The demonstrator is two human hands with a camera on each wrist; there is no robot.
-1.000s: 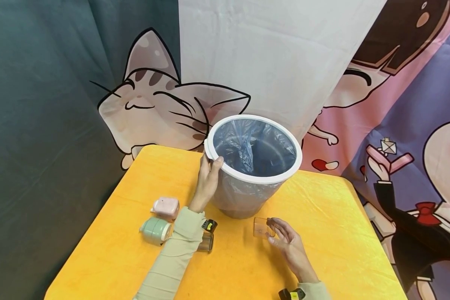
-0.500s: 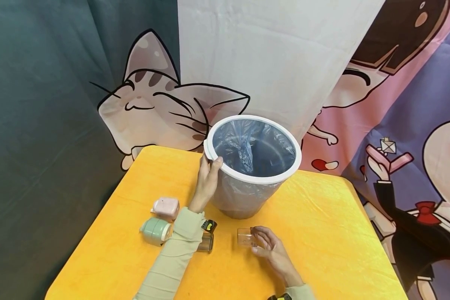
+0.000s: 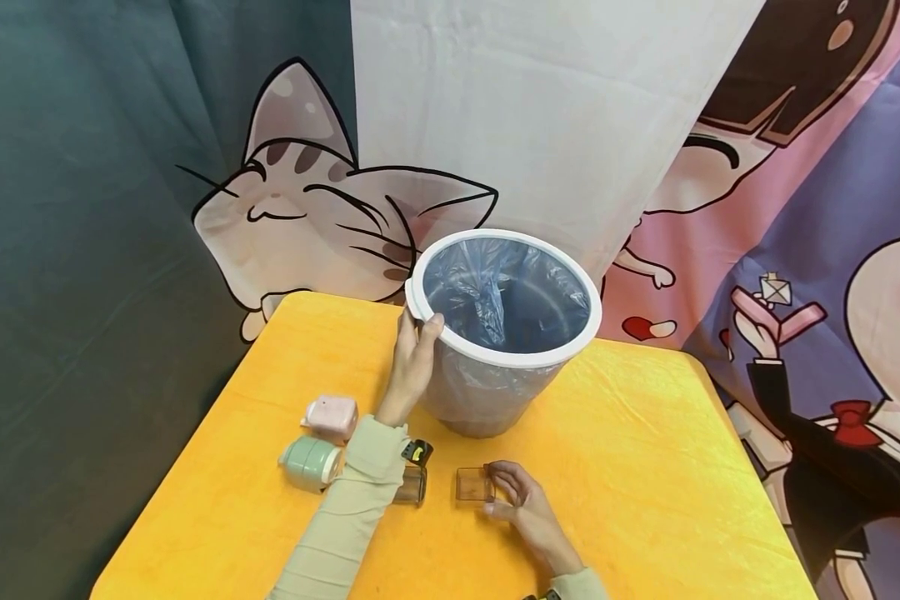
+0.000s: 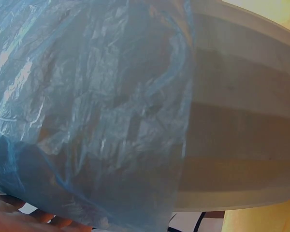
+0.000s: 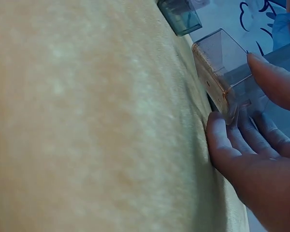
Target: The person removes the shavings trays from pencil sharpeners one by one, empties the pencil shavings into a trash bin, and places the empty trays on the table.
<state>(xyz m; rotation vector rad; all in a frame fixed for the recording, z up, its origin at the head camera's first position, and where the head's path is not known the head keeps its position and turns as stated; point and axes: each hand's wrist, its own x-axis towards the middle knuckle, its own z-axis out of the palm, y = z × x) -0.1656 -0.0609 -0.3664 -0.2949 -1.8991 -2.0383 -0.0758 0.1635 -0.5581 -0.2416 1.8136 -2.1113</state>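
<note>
My left hand (image 3: 412,362) grips the white rim of a lined trash can (image 3: 487,400) at its left side, thumb on top. A blue plastic bag (image 4: 111,106) covers the can's inside and folds down outside. Low over the yellow table, to the front of the can, my right hand (image 3: 528,508) holds a clear, brown-tinted plastic container (image 3: 474,485) by its right end. In the right wrist view, thumb and fingers lie on either side of the boxy clear container (image 5: 217,72). Whether it touches the table cannot be told.
A darker clear container (image 3: 412,485) lies partly hidden behind the left forearm. Left of that arm are a pink bottle-like item (image 3: 332,417) and a green one (image 3: 311,462). Cartoon-printed cloth (image 3: 540,108) hangs behind the yellow table (image 3: 645,483).
My right hand has moved left and nearer to me with the clear container, now close beside the darker one. The left hand stays on the can's rim.
</note>
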